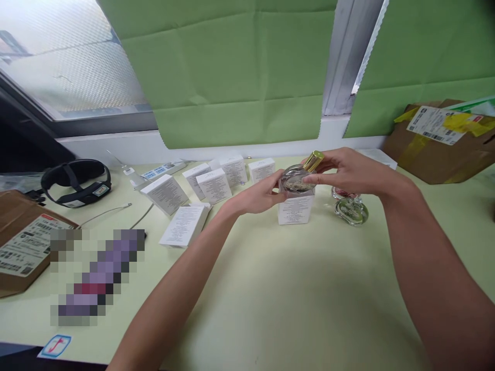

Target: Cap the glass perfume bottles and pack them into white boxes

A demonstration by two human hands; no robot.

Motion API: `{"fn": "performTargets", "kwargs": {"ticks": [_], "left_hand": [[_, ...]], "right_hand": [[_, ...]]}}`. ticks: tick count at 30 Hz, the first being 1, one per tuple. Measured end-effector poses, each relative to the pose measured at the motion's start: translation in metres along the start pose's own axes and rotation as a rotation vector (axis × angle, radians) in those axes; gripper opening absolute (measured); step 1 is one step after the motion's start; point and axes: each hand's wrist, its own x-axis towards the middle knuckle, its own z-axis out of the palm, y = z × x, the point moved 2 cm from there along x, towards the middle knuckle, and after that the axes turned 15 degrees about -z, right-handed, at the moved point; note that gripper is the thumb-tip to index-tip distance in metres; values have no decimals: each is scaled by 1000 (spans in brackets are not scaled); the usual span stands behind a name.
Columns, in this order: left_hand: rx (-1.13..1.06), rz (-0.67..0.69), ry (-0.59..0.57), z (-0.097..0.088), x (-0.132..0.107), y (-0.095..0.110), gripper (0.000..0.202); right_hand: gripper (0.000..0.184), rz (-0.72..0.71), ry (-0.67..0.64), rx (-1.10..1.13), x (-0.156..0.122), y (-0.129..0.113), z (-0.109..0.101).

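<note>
A clear glass perfume bottle [294, 179] with a shiny gold cap [313, 162] is tilted over a white printed box [294, 210], which stands on the table. My left hand [263, 195] is closed on the bottle's left edge, its thumb close to the top of the box. From the other side my right hand [340, 170] grips the bottle just below the cap, thumb in front and the other fingers partly hidden behind. Whether the bottle rests on the box cannot be told. Right of the box lie a greenish glass bottle [351, 211] and a reddish one [344, 192], partly covered by my right hand.
Several white printed boxes [214, 186] stand left of my hands; one white box [184, 225] lies by my left forearm. Further left are a power strip [164, 170], a black headset [77, 188], a pixelated purple object [104, 275] and a carton [29, 242]. Another carton [436, 149] stands back right.
</note>
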Motion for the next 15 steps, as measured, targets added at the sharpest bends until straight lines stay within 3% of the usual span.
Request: {"fn": "performTargets", "kwargs": {"ticks": [4, 9, 15], "left_hand": [[-29, 1, -157, -1, 0, -3, 37], [-54, 9, -181, -1, -1, -2, 48], [-103, 24, -107, 1, -1, 3, 34]], "right_hand": [[24, -32, -80, -13, 1, 1, 3], [28, -40, -128, -103, 5, 5, 6], [28, -23, -138, -156, 6, 2, 8]]}}
